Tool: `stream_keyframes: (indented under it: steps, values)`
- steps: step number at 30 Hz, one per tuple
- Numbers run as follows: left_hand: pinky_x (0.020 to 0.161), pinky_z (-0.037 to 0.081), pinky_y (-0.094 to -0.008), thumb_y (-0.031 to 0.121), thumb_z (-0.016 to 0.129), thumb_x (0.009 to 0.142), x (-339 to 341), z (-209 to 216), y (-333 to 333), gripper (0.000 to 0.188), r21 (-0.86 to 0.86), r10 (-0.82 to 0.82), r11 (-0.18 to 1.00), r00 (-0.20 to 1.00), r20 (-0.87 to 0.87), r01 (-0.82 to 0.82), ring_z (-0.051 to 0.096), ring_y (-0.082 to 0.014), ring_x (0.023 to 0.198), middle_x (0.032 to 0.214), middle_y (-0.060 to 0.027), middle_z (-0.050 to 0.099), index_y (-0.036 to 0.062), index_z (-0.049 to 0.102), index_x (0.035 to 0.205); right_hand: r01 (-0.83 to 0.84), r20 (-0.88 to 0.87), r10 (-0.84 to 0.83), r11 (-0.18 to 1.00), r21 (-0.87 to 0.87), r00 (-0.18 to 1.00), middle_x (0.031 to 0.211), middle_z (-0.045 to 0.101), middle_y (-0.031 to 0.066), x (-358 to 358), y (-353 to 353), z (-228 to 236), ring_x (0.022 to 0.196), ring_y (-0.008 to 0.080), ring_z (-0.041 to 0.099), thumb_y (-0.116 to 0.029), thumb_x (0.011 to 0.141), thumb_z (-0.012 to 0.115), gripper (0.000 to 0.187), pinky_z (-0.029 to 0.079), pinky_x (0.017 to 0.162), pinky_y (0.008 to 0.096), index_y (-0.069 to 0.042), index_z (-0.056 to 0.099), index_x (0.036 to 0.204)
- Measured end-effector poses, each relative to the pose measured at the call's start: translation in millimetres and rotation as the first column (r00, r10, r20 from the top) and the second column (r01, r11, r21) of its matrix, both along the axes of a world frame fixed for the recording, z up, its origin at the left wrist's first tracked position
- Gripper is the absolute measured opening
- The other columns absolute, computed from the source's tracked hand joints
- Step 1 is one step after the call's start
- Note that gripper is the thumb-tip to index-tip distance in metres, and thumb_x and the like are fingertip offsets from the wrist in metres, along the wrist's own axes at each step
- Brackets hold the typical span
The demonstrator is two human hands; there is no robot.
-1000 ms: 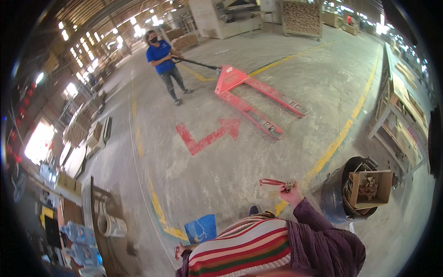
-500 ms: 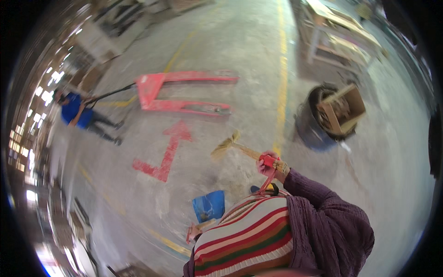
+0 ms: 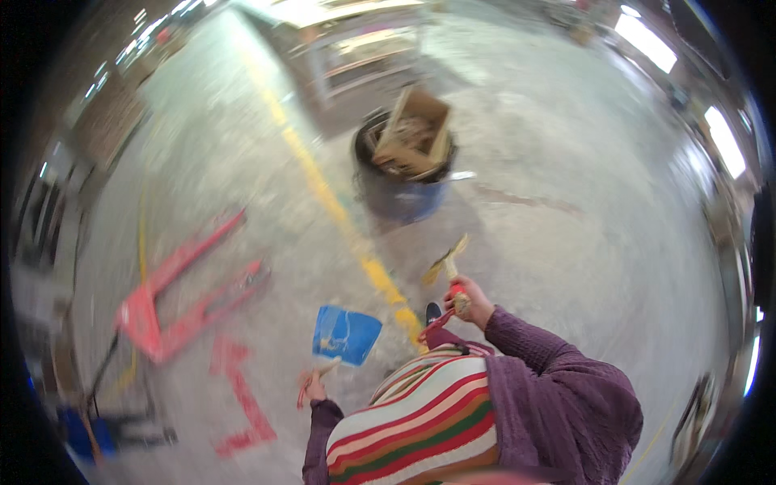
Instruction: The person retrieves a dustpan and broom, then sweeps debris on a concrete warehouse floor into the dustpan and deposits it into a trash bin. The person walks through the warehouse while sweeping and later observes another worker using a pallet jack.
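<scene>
My right hand point(image 3: 475, 304) is closed round the handle of a short straw broom point(image 3: 446, 262), near a red band. The broom's yellowish bristles point ahead, towards the floor. Lower and to the left, my left hand point(image 3: 314, 385) grips the pale handle of a blue dustpan point(image 3: 347, 335). That pan hangs out in front of me with a few light marks on its surface. Reddish straps or cords hang near both hands.
A dark bin point(image 3: 404, 198) holding a cardboard box point(image 3: 415, 133) stands ahead. A red pallet jack point(image 3: 149, 319) is at the left, with a person in blue point(image 3: 81, 432) at its handle. A yellow line point(image 3: 323, 194) crosses the concrete floor; a worktable point(image 3: 364, 61) stands beyond.
My view has swung to the right: the bin now lies ahead and the pallet jack has slid to the lower left. My left hand and the dustpan have come further into view.
</scene>
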State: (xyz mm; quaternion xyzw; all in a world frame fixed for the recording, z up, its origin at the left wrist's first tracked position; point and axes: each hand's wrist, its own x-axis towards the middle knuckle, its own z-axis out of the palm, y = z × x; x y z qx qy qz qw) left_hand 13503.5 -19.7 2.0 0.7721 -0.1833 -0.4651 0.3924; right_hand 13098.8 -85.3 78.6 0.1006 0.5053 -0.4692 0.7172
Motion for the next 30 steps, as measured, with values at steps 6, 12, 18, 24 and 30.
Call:
stream_keyframes:
  steps: [6,12,18,24,30]
  values:
    - [0.039,0.032,-0.0216,0.024,0.070,0.070,-12.7,22.2,-32.5,0.037,-0.073,-0.062,0.996,0.995,-0.082,0.056,0.042,-0.0089,0.050,0.073,-0.0007,0.049,0.0137,0.048,0.098,0.331,0.092,-0.320,0.933,-0.142,0.943,0.054,0.051,0.0072,-23.8,95.6,1.9,0.048,0.0216,0.049,-0.024,0.074,0.049,0.017,0.043,0.048,0.0317,-0.009,0.048,0.066]
    - [0.042,0.033,-0.0216,0.027,0.064,0.075,-143.6,52.8,-78.3,0.023,-0.081,-0.373,0.928,0.903,-0.211,0.365,0.041,-0.0085,0.047,0.063,0.0019,0.045,0.0181,0.045,0.085,0.708,0.292,-0.679,0.706,0.008,0.673,0.057,0.047,0.0043,-126.4,173.3,40.2,0.053,0.0174,0.047,-0.020,0.072,0.052,0.014,0.040,0.048,0.0290,-0.009,0.046,0.064]
    - [0.049,0.035,-0.0231,0.020,0.067,0.073,-326.7,64.5,-146.0,0.030,-0.138,-0.432,0.902,0.829,-0.356,0.410,0.047,-0.0133,0.064,0.081,-0.0003,0.050,0.0211,0.046,0.094,0.855,0.341,-0.830,0.504,0.122,0.441,0.059,0.047,0.0018,-212.8,202.0,40.2,0.054,0.0167,0.048,-0.016,0.071,0.053,0.014,0.040,0.048,0.0269,-0.009,0.044,0.064]
    - [0.046,0.037,-0.0222,0.024,0.069,0.073,-471.8,56.7,-206.1,0.034,-0.071,-0.502,0.846,0.746,-0.437,0.528,0.046,-0.0106,0.055,0.076,0.0007,0.051,0.0198,0.046,0.097,0.923,0.364,-0.869,0.380,0.060,0.334,0.058,0.044,0.0014,-271.8,192.1,45.1,0.054,0.0160,0.049,-0.015,0.071,0.053,0.013,0.038,0.046,0.0272,-0.009,0.042,0.068]
    - [0.046,0.037,-0.0215,0.024,0.070,0.072,-576.2,36.4,-288.6,0.033,-0.133,-0.543,0.829,0.725,-0.425,0.543,0.045,-0.0099,0.052,0.076,0.0008,0.051,0.0163,0.048,0.095,0.977,0.279,-0.936,0.211,-0.035,0.212,0.058,0.043,0.0011,-333.2,137.6,42.5,0.052,0.0156,0.048,-0.016,0.070,0.053,0.014,0.037,0.044,0.0276,-0.010,0.041,0.069]
